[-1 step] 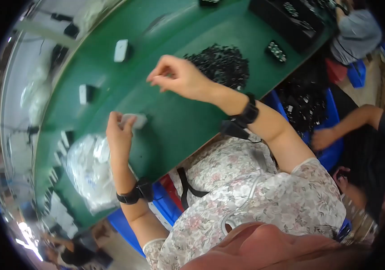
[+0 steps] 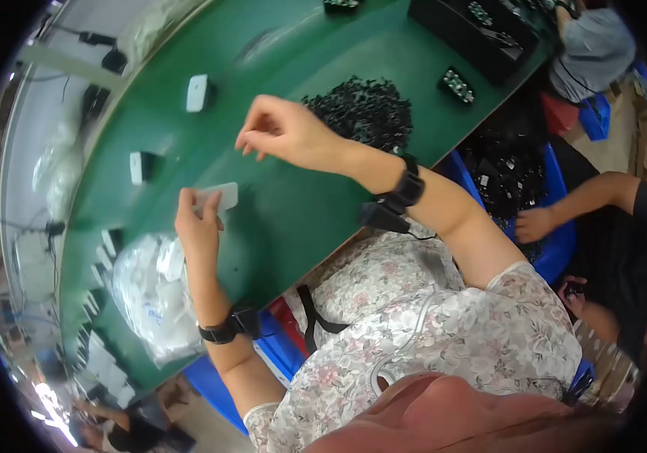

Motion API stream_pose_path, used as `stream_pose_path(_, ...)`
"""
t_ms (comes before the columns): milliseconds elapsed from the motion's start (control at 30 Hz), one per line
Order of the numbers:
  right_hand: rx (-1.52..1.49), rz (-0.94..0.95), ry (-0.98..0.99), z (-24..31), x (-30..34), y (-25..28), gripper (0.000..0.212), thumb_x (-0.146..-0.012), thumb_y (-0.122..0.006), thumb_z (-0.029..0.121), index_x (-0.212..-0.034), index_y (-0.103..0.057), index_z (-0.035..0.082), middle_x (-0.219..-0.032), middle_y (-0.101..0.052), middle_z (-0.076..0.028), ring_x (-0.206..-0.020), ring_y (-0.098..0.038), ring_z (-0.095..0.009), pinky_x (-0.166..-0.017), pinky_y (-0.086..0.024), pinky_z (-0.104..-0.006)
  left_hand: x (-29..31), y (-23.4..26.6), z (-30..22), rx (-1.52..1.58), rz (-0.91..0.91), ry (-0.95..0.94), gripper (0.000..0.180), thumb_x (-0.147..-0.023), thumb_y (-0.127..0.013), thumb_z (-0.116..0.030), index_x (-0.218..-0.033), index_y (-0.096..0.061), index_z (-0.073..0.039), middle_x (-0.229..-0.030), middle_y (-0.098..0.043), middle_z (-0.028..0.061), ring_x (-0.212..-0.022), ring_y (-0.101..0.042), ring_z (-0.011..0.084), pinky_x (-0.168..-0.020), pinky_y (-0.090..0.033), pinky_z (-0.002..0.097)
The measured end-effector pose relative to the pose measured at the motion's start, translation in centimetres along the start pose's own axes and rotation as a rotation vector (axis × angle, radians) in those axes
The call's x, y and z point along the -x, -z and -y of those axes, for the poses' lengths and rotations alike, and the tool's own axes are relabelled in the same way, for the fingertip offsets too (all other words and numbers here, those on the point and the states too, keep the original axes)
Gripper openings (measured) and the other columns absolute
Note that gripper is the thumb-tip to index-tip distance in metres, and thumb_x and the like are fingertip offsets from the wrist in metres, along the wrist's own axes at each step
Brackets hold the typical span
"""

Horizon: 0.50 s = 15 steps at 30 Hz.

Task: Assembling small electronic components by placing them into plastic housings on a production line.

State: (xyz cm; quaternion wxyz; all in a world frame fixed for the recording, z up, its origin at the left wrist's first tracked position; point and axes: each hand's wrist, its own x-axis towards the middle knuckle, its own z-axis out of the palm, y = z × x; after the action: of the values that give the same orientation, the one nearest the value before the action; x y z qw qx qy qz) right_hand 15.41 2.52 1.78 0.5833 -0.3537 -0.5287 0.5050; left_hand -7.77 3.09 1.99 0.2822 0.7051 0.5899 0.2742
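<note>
In the head view, your left hand (image 2: pixel 199 223) pinches a pale, flat piece (image 2: pixel 226 195) between thumb and fingers, above the near-left part of the green table (image 2: pixel 293 215). Your right hand (image 2: pixel 284 134) is farther off to the right, fingers curled and thumb close to them; whether the tips meet or hold something small, you cannot tell.

The pale piece sticks out well beyond your grip, so a loose pinch could let it tilt or slip. Your right forearm passes in front of the pile of small black parts (image 2: pixel 361 109); a low sweep could scatter them. The cable (image 2: pixel 423 236) hanging from your right wristband (image 2: pixel 399 198) is close to the table's near edge and might snag.

Just left of your left forearm, a clear plastic bag (image 2: pixel 149 298) of whitish pieces bulges, limiting room on that side. A white-faced block (image 2: pixel 197 92) stands at the far left, a second block (image 2: pixel 138 167) nearer and farther left. Far right lies a dark tray (image 2: pixel 433 19), with a black part (image 2: pixel 457 85) beside it. Off the table's right, a co-worker's hand (image 2: pixel 536 225) reaches into a blue bin (image 2: pixel 563 245).
</note>
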Motion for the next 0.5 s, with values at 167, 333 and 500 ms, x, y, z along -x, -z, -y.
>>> stream_pose_path(167,-0.141,0.0,0.015,-0.7,-2.7,-1.4,0.011,-0.088,-0.06,0.006,-0.095,-0.066,0.0,-0.077,-0.063,-0.002,-0.068,-0.058,-0.009,-0.06,-0.047,-0.0217,-1.1,-3.8,-3.5,0.343,-0.13,-0.073,0.02,-0.09,-0.057,-0.007,-0.11,-0.059,-0.004,-0.063,-0.053,-0.0004,-0.046,-0.046,0.0046,-0.041,-0.035,0.0206)
stream_pose_path(333,0.213,0.037,0.119,-2.5,-1.4,-0.6,0.036,-0.083,-0.05,-0.004,-0.113,-0.064,0.009,-0.074,-0.058,-0.005,-0.069,-0.058,-0.015,-0.065,-0.049,-0.0279,0.3,-5.3,-3.6,0.329,-0.18,-0.117,0.023,-0.091,-0.053,-0.001,-0.113,-0.059,-0.002,-0.068,-0.053,0.0016,-0.047,-0.045,0.004,-0.042,-0.034,0.0193)
stream_pose_path(500,0.328,0.16,0.031,-1.9,-0.9,-0.5,0.052,-0.082,-0.048,-0.002,-0.131,-0.042,0.012,-0.071,-0.054,-0.006,-0.066,-0.056,-0.02,-0.062,-0.046,-0.0332,0.4,-6.1,-2.6,0.245,-0.159,-0.267,0.024,-0.091,-0.055,-0.004,-0.115,-0.056,-0.002,-0.072,-0.054,0.0021,-0.048,-0.045,0.0044,-0.041,-0.034,0.0184)
